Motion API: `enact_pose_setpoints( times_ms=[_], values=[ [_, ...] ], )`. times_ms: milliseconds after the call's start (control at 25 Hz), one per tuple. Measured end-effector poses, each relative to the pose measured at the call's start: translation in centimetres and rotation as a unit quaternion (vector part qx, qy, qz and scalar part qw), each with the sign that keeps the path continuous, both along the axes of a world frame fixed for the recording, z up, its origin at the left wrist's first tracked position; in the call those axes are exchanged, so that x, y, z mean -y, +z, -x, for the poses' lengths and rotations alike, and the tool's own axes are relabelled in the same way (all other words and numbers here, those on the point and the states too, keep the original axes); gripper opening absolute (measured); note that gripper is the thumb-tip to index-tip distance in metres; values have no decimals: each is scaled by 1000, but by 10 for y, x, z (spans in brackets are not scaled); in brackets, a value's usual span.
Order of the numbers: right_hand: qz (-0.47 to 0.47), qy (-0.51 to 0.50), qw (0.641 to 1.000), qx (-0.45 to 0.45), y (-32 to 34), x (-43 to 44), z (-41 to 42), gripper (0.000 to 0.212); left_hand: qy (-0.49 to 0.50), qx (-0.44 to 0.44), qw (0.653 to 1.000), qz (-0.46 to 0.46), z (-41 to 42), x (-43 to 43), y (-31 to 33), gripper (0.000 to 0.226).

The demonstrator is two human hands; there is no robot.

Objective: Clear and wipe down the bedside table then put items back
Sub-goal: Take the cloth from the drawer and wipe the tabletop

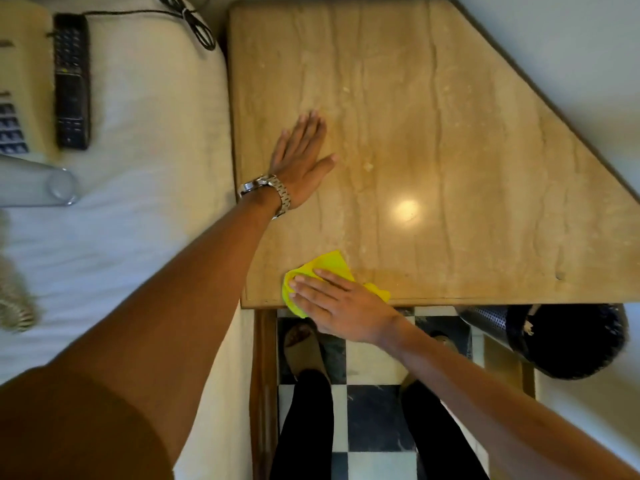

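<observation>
Right hand (341,303): fingers straight and flat, pressing the yellow cloth (330,265) onto the top; no curl round it. Left hand (301,161): also flat, palm down, fingers extended and holding nothing, watch (273,194) at the wrist. It is planted farther in, near the bed-side edge. The hands are apart, left beyond right. The cloth sits crumpled at the near corner of the bedside table (450,133) on the bed side, part of it overhanging the front edge. Judgement: nearly all the surface left to wipe lies away from and to the right of the cloth. The front edge is the long side, so strokes likely run rightward along it. The right hand is the nearer one, with the left as brace. The top is tan veined stone, glossy, one bright lamp reflection, pale specks. The remote (72,81), telephone (20,64) and glass (62,187) lie on the bed (156,133), not yet returned.
</observation>
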State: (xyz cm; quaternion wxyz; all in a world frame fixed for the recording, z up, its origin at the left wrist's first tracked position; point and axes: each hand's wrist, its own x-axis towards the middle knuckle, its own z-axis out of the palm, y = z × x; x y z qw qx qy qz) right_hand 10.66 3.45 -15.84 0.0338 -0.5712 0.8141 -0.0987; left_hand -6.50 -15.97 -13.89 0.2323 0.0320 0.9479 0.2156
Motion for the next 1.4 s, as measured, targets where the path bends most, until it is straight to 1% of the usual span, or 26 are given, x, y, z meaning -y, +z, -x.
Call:
enact_pose_setpoints(
  times_ms=[80, 120, 160, 200, 280, 320, 360, 440, 520, 600, 640, 760, 800, 840, 920, 960, 1000, 1040, 1120, 1160, 1200, 1240, 1280, 1320, 1360, 1400],
  values=[
    [-8, -18, 999, 29, 5, -13, 22, 51, -2, 15, 999, -38, 4, 10, 2, 69],
    [-14, -55, 997, 44, 9, -24, 35, 54, -9, 17, 998, -55, 7, 14, 3, 68],
    [-19, -116, 991, 62, 11, -36, 50, 57, -13, 12, 998, -60, 7, 20, 2, 68],
    [-21, -198, 977, 78, 14, -50, 68, 60, -5, -2, 999, -42, 4, 28, 0, 69],
    [-20, -365, 926, 91, 21, -77, 109, 62, 62, -40, 995, 63, -17, 42, -7, 72],
    [-14, -421, 902, 91, 24, -87, 129, 61, 100, -53, 987, 118, -30, 48, -10, 73],
    [-7, -453, 887, 92, 26, -92, 149, 59, 120, -62, 979, 154, -42, 51, -13, 74],
    [4, -495, 863, 104, 26, -86, 187, 56, 132, -67, 978, 147, -48, 52, -19, 74],
    [3, -558, 818, 138, 27, -65, 214, 58, 129, -55, 983, 122, -40, 52, -20, 75],
    [-9, -613, 774, 157, 26, -52, 225, 62, 104, -39, 985, 134, -40, 47, -20, 77],
    [-16, -616, 770, 166, 28, -50, 228, 68, 102, -28, 985, 133, -39, 48, -16, 77],
    [-35, -553, 804, 218, 41, -50, 228, 99, 91, 32, 988, 122, -30, 63, 1, 85],
    [-44, -536, 811, 230, 42, -52, 222, 109, 85, 57, 991, 90, -25, 65, 9, 89],
    [-61, -526, 813, 242, 41, -53, 211, 116, 93, 78, 992, 30, -21, 63, 14, 89],
    [-104, -504, 815, 265, 38, -48, 194, 124, 179, 84, 975, -99, -8, 59, 28, 77],
    [-118, -484, 825, 267, 36, -41, 183, 128, 220, 59, 966, -120, -6, 57, 35, 69],
    [-125, -444, 849, 257, 47, -13, 167, 133, 254, 7, 961, -111, -23, 75, 55, 61],
    [-136, -418, 862, 253, 52, 6, 156, 138, 242, -52, 965, -86, -35, 84, 71, 55],
    [-155, -412, 860, 258, 53, 21, 157, 144, 171, -151, 973, -39, -37, 94, 81, 46],
    [-168, -410, 857, 261, 50, 25, 153, 144, 152, -188, 970, -9, -37, 104, 86, 46],
    [-176, -407, 858, 258, 46, 26, 148, 142, 159, -221, 961, 46, -32, 117, 90, 49],
    [-180, -404, 858, 260, 45, 25, 148, 140, 194, -242, 944, 115, -23, 135, 96, 56],
    [-180, -405, 856, 264, 44, 23, 150, 139, 244, -238, 923, 177, -13, 154, 102, 62],
    [-178, -406, 857, 265, 44, 21, 152, 137, 293, -209, 907, 221, -5, 173, 108, 66],
    [-173, -405, 858, 266, 43, 21, 153, 136, 325, -169, 897, 248, 0, 190, 113, 65],
    [-167, -407, 857, 270, 42, 21, 153, 135, 342, -124, 895, 258, 3, 201, 115, 61]
  ],
)
